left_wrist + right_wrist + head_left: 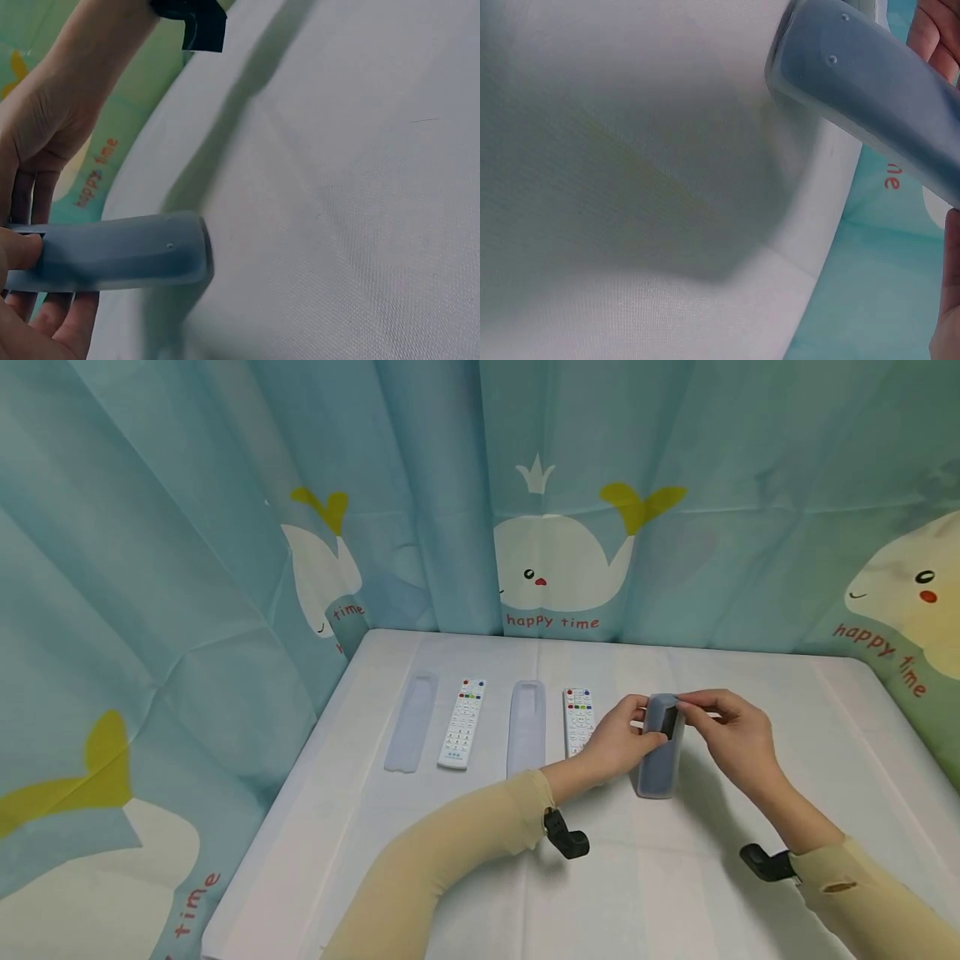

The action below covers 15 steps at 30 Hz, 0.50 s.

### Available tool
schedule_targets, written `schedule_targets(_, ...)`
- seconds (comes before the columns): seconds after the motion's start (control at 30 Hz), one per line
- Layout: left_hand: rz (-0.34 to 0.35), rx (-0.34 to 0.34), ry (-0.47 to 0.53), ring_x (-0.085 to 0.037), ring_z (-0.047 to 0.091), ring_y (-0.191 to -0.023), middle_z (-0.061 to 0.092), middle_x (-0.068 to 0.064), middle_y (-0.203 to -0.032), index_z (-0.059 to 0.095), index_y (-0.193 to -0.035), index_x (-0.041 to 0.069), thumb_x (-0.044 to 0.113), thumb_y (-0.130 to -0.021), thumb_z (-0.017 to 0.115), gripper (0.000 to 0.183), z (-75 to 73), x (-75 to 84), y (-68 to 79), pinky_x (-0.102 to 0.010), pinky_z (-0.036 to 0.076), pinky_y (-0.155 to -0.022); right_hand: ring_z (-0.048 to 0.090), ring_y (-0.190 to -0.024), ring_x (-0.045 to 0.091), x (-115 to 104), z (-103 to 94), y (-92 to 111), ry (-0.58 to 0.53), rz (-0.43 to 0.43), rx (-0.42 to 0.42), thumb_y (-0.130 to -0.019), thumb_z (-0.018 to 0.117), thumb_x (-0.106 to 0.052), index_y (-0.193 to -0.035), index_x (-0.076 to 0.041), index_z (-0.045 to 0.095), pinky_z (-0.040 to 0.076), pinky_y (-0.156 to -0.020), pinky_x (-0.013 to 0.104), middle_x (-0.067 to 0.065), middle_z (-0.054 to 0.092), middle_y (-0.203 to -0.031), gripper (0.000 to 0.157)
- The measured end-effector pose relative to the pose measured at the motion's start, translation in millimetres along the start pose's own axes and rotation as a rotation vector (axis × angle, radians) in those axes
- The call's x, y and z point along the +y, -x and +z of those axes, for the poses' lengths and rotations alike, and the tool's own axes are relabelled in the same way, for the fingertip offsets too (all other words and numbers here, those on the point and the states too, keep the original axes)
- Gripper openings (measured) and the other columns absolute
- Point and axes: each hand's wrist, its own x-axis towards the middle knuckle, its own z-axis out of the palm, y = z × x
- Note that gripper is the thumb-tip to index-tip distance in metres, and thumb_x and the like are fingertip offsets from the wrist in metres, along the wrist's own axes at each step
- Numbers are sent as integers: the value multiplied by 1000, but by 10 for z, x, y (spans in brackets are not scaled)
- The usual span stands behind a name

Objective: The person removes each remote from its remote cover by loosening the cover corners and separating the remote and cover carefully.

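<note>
A dark remote control (658, 760) in a translucent cover is held up over the right part of the table, tilted, its lower end toward me. My left hand (618, 739) grips its left side, the thumb lying across the front. At the upper right corner my right hand (738, 735) pinches the cover's edge, beside a black uncovered patch. The left wrist view shows the blue-grey covered body (127, 251) between both hands. In the right wrist view its rounded end (817, 52) shows small bumps; most of the right hand is out of frame there.
Left of the hands, on the white table (465, 860), lie a translucent cover (411, 722), a white remote (462, 724), a second translucent cover (527, 727) and another white remote (578, 718), partly hidden by the left hand. A blue whale-print curtain (450, 568) hangs behind the table.
</note>
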Motion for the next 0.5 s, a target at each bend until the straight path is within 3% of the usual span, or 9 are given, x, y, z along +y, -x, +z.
schedule_targets(0.2, 6, -6, -29, -5, 63, -90, 65, 1, -119, 54, -142, 13, 14, -97, 73, 49, -3, -2, 14, -22, 54, -71, 69, -84, -2, 10, -49, -48, -5, 53, -39, -102, 66, -27, -121, -1, 73, 53, -74, 12, -7, 71, -104, 33)
schedule_targets(0.5, 25, -16, -75, -3, 63, -94, 64, 3, -119, 54, -146, 16, 18, -98, 72, 51, -8, -12, 45, -20, 54, -73, 70, -84, 3, 32, -122, -150, -90, 151, -124, -102, 65, -37, -126, 5, 67, 57, -73, 17, -14, 70, -100, 48)
